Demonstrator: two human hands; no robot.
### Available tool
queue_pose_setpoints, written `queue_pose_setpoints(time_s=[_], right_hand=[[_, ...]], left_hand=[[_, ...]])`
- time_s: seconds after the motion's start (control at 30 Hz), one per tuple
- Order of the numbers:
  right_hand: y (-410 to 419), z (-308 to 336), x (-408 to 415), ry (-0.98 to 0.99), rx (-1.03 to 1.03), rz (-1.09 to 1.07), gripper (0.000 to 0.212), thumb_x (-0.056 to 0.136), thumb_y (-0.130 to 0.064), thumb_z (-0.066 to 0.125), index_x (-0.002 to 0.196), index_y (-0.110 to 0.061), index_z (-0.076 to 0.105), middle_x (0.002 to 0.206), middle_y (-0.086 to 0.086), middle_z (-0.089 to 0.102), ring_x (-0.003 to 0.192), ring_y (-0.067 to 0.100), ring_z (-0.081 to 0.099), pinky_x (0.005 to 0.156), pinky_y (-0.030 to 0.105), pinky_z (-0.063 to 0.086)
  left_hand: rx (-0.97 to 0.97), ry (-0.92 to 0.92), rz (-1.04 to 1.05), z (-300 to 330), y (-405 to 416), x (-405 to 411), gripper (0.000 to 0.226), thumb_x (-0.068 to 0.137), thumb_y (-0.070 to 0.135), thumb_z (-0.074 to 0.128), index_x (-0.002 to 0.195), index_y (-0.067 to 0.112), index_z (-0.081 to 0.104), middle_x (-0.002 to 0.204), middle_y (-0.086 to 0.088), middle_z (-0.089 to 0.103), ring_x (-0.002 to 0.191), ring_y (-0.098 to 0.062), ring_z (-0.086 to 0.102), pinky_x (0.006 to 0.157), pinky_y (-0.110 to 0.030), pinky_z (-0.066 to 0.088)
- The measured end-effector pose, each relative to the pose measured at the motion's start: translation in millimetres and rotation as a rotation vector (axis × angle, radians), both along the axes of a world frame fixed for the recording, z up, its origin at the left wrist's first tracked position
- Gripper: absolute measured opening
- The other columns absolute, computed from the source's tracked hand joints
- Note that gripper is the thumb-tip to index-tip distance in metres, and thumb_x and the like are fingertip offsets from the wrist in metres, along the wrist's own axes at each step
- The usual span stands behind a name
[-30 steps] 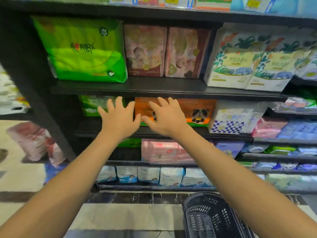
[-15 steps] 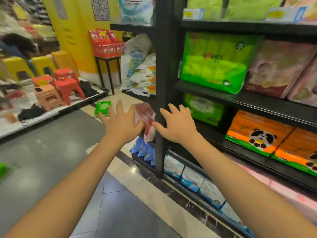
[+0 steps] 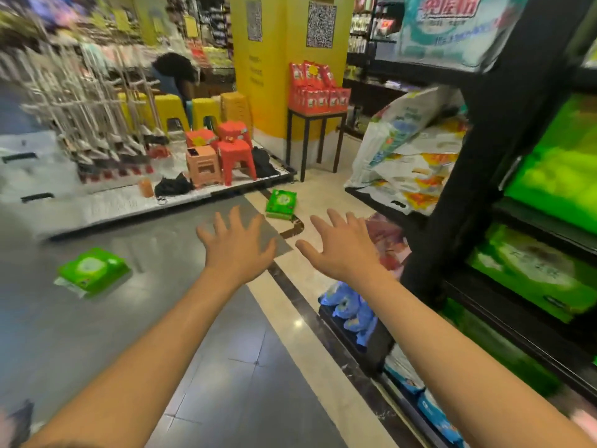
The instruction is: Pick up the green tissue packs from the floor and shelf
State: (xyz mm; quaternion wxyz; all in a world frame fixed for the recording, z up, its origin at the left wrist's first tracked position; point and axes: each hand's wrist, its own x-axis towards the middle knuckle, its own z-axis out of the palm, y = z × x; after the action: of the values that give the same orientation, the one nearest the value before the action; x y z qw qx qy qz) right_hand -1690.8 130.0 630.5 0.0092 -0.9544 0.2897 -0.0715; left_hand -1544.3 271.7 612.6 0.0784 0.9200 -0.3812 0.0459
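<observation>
Glossy grey floor tiles [image 3: 97, 324] give way to a cream strip with a dark border along the black metal shelving unit [image 3: 458, 195] on my right. Shop aisle, yellow pillar [image 3: 271, 76] ahead, red and pink plastic stools [image 3: 223, 156] on a low white platform. My left hand [image 3: 237, 250] and right hand [image 3: 342, 250] hover side by side, fingers spread, holding nothing. Nearest them, a green tissue pack [image 3: 280, 205] lies on the cream strip just beyond my fingertips; another green tissue pack [image 3: 92, 270] lies on the grey tiles, left.
</observation>
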Motion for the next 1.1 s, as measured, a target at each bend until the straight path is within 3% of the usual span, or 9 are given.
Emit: queue_pose_setpoints(time_s=[0.2, 0.37, 0.53, 0.63, 0.77, 1.1], right_hand=[[-12, -12, 86, 0.023, -0.012, 0.063, 0.07, 0.096, -0.07, 0.036, 0.153, -0.029, 0.04, 0.163, 0.012, 0.032, 0.145, 0.044, 0.028, 0.118, 0.057, 0.021], [-39, -31, 171, 0.021, 0.002, 0.088, 0.072, 0.096, -0.072, 0.034, 0.155, -0.032, 0.036, 0.164, 0.011, 0.032, 0.147, 0.044, 0.027, 0.119, 0.056, 0.02], [-84, -51, 274, 0.035, 0.024, 0.113, 0.067, 0.094, -0.072, 0.037, 0.145, -0.029, 0.044, 0.159, 0.012, 0.038, 0.145, 0.045, 0.028, 0.118, 0.056, 0.021], [-109, -56, 338, 0.055, 0.026, 0.129, 0.073, 0.093, -0.074, 0.034, 0.151, -0.03, 0.038, 0.161, 0.012, 0.035, 0.146, 0.046, 0.028, 0.12, 0.058, 0.02], [-141, -54, 412, 0.035, 0.028, 0.121, 0.075, 0.091, -0.077, 0.03, 0.15, -0.031, 0.041, 0.159, 0.011, 0.04, 0.144, 0.048, 0.03, 0.118, 0.06, 0.025], [-238, -86, 588, 0.054, 0.068, 0.077, 0.078, 0.093, -0.076, 0.029, 0.156, -0.029, 0.034, 0.165, 0.011, 0.029, 0.151, 0.047, 0.018, 0.122, 0.061, 0.012]], left_hand=[[-0.008, 0.017, 0.042, -14, -8, 73, 0.057, 0.097, 0.061, 0.04, 0.144, 0.029, 0.046, 0.159, -0.015, 0.031, 0.149, -0.045, 0.021, 0.114, -0.065, 0.021], [0.031, -0.014, 0.065, -24, -33, 152, 0.058, 0.097, 0.062, 0.039, 0.145, 0.03, 0.045, 0.151, -0.012, 0.038, 0.142, -0.042, 0.029, 0.11, -0.062, 0.028], [0.053, -0.008, 0.085, -28, -75, 247, 0.057, 0.096, 0.061, 0.04, 0.145, 0.031, 0.043, 0.157, -0.011, 0.034, 0.147, -0.043, 0.025, 0.11, -0.064, 0.024], [0.102, -0.024, 0.088, -26, -100, 304, 0.058, 0.096, 0.062, 0.04, 0.146, 0.031, 0.04, 0.158, -0.012, 0.034, 0.147, -0.042, 0.025, 0.109, -0.064, 0.026], [0.09, -0.021, 0.097, -21, -129, 375, 0.066, 0.097, 0.063, 0.038, 0.155, 0.032, 0.031, 0.167, -0.013, 0.022, 0.152, -0.044, 0.016, 0.115, -0.07, 0.017], [0.069, 0.023, 0.105, -55, -215, 564, 0.066, 0.097, 0.063, 0.037, 0.155, 0.032, 0.029, 0.166, -0.013, 0.023, 0.152, -0.044, 0.017, 0.116, -0.072, 0.017]])
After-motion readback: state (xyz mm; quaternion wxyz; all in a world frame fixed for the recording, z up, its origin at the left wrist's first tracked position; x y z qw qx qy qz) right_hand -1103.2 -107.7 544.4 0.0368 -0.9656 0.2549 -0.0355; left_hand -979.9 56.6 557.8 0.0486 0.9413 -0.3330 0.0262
